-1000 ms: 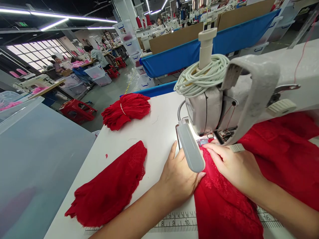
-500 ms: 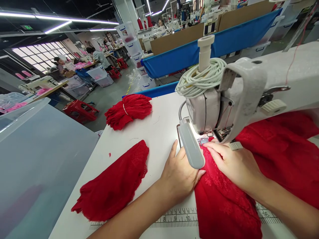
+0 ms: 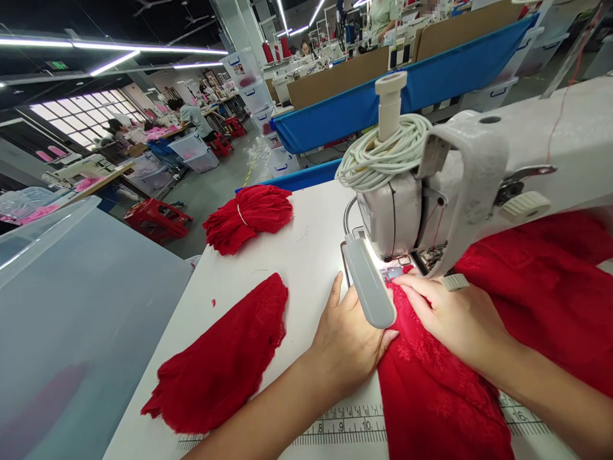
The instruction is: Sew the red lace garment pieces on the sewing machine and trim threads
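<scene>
A strip of red lace fabric (image 3: pixel 440 390) runs from the table's near edge up to the needle area of a white sewing machine (image 3: pixel 397 217). My right hand (image 3: pixel 460 313) lies on its right side, fingertips closed on the fabric close beside the presser foot. Flat on the table, my left hand (image 3: pixel 347 332) has its fingers apart and its thumb at the fabric's left edge. A grey lamp (image 3: pixel 368 278) hides some of its fingertips. The needle itself is hidden behind the machine head.
Left on the white table (image 3: pixel 316 236) lie a folded red lace piece (image 3: pixel 225 358) and a tied red bundle (image 3: pixel 249 217). More red fabric (image 3: pixel 546 281) is heaped right. A translucent bin (image 3: pixel 96 319) stands against the left edge. A printed ruler (image 3: pixel 345 425) crosses the front.
The view has shifted slightly, so the table pieces appear a little lower and further right. Both hands keep nearly the same place at the machine. A standing person shows more at the back.
</scene>
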A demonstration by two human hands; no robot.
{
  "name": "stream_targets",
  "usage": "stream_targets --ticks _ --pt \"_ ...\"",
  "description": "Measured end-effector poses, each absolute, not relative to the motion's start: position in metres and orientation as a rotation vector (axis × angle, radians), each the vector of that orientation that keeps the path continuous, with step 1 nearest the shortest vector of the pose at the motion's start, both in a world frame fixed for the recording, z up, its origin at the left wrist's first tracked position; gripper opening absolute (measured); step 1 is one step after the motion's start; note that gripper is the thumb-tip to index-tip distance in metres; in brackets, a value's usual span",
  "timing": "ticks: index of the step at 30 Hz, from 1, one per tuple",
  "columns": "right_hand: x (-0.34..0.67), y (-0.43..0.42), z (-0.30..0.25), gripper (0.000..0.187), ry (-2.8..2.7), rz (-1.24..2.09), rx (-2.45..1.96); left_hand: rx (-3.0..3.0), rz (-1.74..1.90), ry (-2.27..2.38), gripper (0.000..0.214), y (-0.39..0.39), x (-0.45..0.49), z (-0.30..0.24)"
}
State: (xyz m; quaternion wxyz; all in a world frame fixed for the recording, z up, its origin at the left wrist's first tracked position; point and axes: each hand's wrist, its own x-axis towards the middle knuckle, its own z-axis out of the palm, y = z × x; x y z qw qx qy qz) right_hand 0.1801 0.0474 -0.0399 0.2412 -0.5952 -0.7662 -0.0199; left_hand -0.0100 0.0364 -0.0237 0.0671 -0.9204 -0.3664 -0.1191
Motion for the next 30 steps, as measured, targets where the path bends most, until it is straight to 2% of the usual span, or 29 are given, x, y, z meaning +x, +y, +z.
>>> stream_targets --ticks 14,23,30 --pt "0.1778 0.0484 -0.0416 0.038 -2.039 -0.05 -1.604 -2.781 -0.299 -1.094 0.045 0.037 -0.0097 -0.0255" --pt "0.1779 0.049 -0.0418 0.032 -2.058 -0.012 -1.674 -2.773 -0.321 -1.086 0.045 0.038 -0.01 -0.0261" --pt "0.1782 0.0491 -0.0431 0.035 -2.06 -0.098 -1.618 -2.767 -0.305 -1.097 0.047 0.0372 -0.0103 -0.0275"
